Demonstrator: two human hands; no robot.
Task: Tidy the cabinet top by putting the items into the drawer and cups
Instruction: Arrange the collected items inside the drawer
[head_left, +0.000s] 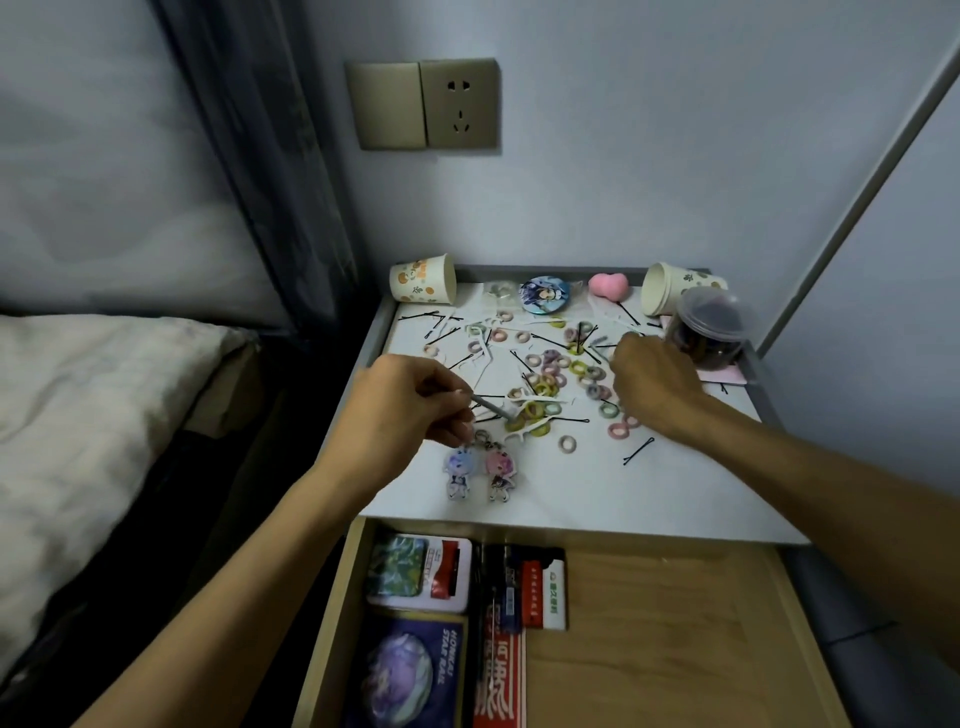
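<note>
Nearest: open drawer (649, 623), front cut off by the bottom edge. Packed along its left side: a tin (421, 571), a purple box (410, 670), a red pack (498, 675), a small white-and-red box (543, 587); print mostly unreadable.

Past that, white cabinet top (571, 499). Near its front edge, two figure keychains (460, 470) side by side, rings tucked under left hand (410, 410); held or not, cannot tell. Left thumb and forefinger pinching a thin grey stick (491, 406), blurred, kind unclear.

Mid-top: scattered hair ties (550, 374), black bobby pins (638, 451), white floss picks (535, 402), all overlapping. Right hand (654, 384) back-up over the clutter, fingers hidden behind the knuckles; curled or straight, cannot tell.

Just beside it, clear lidded jar (709, 327), dark contents hard to make out.

At the back edge: left paper cup (423, 280) and right paper cup (670, 288), apparently both on their sides, right one partly hidden by the jar. Between them a small clear bag (496, 291), round badge (544, 295), pink heart (608, 285).

Behind, wall socket (431, 104).
</note>
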